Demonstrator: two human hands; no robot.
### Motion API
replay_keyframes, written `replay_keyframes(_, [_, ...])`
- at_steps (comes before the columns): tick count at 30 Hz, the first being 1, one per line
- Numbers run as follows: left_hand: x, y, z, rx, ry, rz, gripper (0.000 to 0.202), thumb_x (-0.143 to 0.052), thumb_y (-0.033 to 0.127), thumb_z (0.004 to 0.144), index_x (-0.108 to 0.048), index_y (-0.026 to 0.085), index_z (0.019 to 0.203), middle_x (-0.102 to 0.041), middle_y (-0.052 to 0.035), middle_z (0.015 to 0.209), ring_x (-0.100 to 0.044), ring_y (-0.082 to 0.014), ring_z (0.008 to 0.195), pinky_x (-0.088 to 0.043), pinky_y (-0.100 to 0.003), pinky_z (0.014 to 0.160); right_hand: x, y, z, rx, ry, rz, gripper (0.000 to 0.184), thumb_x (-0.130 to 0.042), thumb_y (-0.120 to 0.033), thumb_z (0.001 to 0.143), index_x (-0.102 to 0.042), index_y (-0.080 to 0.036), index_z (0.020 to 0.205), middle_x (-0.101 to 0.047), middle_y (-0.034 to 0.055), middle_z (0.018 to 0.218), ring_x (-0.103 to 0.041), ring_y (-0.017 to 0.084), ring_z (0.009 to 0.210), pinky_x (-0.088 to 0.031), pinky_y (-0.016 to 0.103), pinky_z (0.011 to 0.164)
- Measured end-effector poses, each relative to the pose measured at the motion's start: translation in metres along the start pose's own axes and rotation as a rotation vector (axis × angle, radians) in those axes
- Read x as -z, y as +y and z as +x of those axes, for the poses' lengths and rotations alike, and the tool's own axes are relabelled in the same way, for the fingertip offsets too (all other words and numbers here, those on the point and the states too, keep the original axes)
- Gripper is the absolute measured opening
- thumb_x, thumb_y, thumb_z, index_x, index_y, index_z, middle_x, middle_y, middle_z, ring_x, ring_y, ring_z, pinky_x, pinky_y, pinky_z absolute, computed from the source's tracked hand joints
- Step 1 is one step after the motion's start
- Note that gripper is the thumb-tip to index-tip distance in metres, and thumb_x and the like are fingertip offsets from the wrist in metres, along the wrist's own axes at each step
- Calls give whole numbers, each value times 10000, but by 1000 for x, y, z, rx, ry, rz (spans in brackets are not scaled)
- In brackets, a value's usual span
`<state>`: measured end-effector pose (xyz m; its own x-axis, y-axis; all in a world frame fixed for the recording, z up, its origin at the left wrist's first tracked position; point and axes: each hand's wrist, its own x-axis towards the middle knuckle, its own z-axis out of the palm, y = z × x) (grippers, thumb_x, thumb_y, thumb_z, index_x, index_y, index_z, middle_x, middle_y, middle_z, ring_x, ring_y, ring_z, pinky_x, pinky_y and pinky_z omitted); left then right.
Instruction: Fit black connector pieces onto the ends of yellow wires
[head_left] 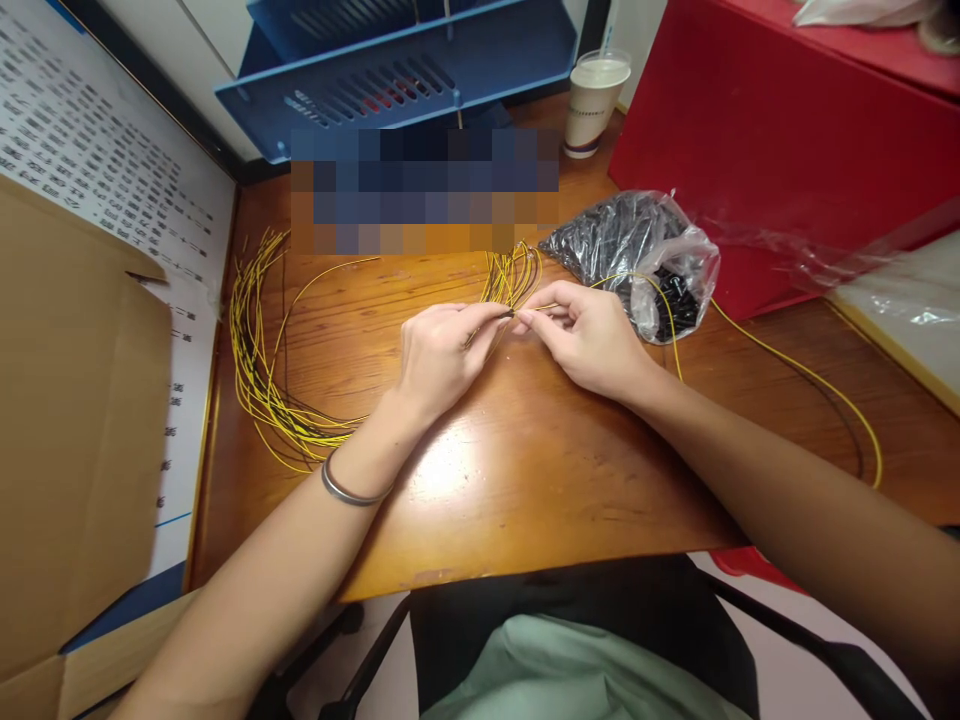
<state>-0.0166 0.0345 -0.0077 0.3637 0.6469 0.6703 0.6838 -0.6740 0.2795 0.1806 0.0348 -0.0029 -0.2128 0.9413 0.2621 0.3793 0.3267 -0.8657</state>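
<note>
Your left hand (442, 350): fingers pinch black piece (511, 314), likely steadying it | right hand (592, 335): fingers pinch wire (538, 308) | bag (607, 235): toward right edge of surface (540, 480), likely handy

Our left arm (277, 570) was stretched from seven o'clock, our right arm (787, 490) from four. Slightly toward one o'clock from the middle, our left hand (442, 345) and right hand (596, 335) nearly met, both pinching, left thumb (486, 315) pointed to two, right thumb (541, 332) to ten.
</note>
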Motion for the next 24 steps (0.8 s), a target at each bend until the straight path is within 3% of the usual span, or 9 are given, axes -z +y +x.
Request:
replay_keyframes(17, [-2, 3, 1, -2, 27, -20, 177, -648, 255, 965, -804, 171, 966, -812, -36, 823, -738, -141, 700, -564, -241, 741, -3, 5, 3, -16, -15, 155, 109, -647, -267, 940, -668, -173, 889, -797, 71, 881, -729, 161, 771, -549, 297, 671])
replay_keyframes(24, [-2, 3, 2, 26, 43, -1, 161, -670, 270, 953, -799, 175, 958, -811, -33, 822, -724, -132, 673, -565, -251, 779, -2, 0, 1, -29, 11, 117, 87, -674, -256, 922, -688, -175, 895, -792, 69, 855, -730, 169, 757, -553, 301, 672])
